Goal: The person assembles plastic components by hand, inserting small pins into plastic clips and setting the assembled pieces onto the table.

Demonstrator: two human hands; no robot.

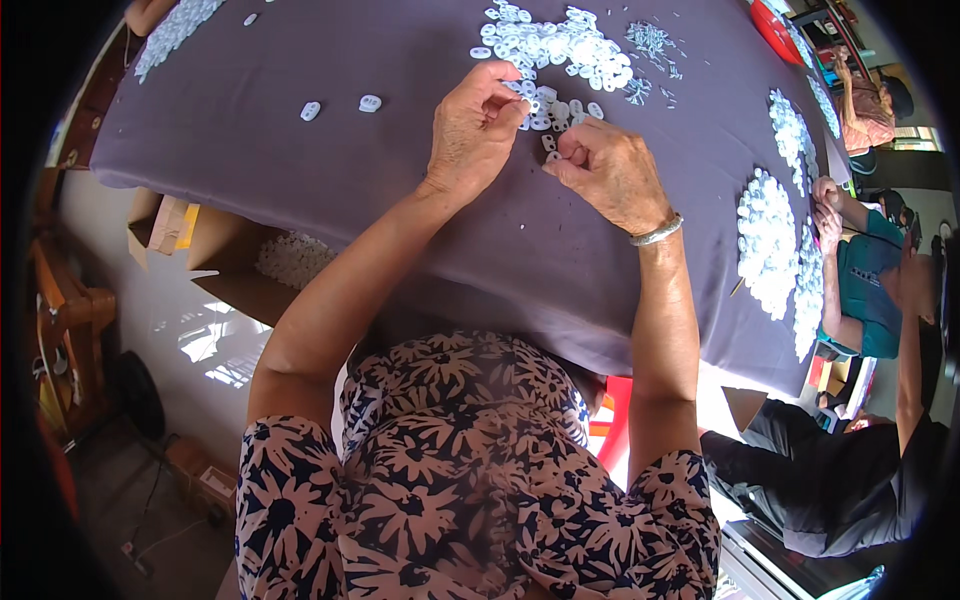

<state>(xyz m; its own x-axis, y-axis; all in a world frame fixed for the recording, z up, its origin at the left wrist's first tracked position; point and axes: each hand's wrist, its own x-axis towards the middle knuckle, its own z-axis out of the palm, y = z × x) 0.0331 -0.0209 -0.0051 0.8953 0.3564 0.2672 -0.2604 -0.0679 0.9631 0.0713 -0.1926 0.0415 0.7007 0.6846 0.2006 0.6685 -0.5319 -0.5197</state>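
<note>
Both of my hands are closed in a pinch over the near edge of a pile of small white oval plastic pieces (540,45). Between the thumb and fingers of my left hand (468,135) is one of these white pieces, only partly visible. My right hand (618,178), with a bracelet (657,231) at its wrist, pinches what looks like another white piece (554,157). Dark marks or holes show on many of the pieces. Just beyond my right hand lies a heap of small thin metal pins or screws (650,40).
Two loose white pieces, one (370,103) nearer me, lie left on the dark tablecloth (280,165). More white heaps (768,245) stand at the right, where other people sit. Below the table's left edge is an open cardboard box (235,290) of white pieces. A red tray (778,35) is at far right.
</note>
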